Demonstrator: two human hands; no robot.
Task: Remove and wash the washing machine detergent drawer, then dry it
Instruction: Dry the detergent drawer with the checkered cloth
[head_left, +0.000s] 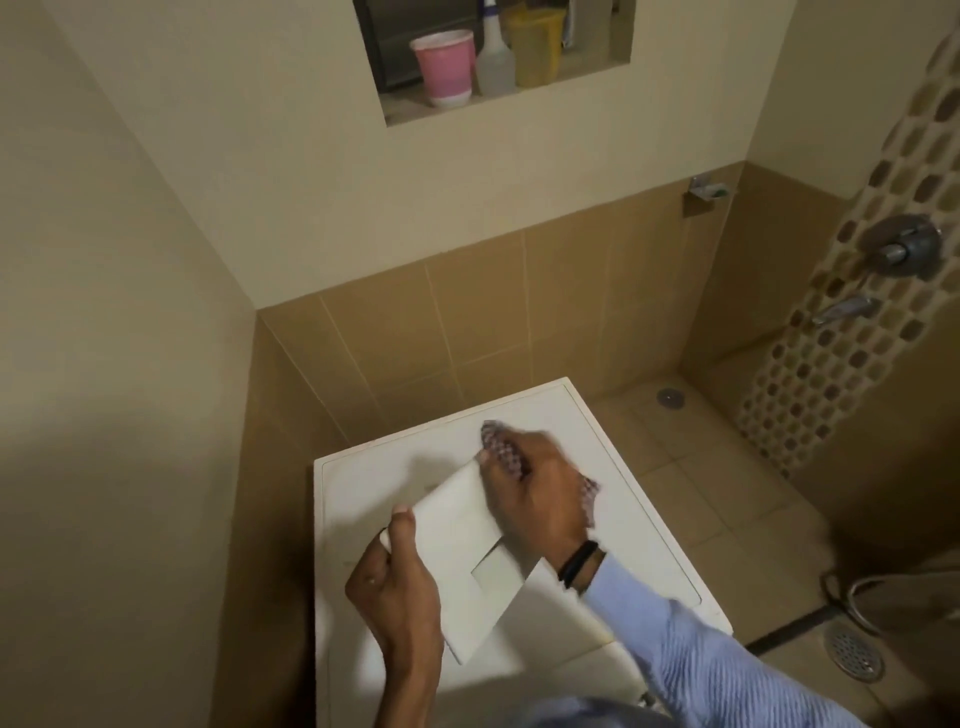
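Observation:
The white detergent drawer (457, 551) is held tilted above the top of the white washing machine (639, 499), its flat front panel with a square recess facing me. My left hand (395, 587) grips the drawer's near left edge. My right hand (535, 493) presses a checked cloth (501, 441) against the drawer's far right end. The cloth sticks out above and to the right of the fingers. The drawer's compartments are hidden behind the panel.
A wall niche (493, 57) above holds a pink cup (447, 67), a spray bottle (493, 57) and a yellow jug (537, 47). Shower taps (904, 247) are on the right wall. Floor drains (854, 652) and a hose lie at lower right. A wall stands close on the left.

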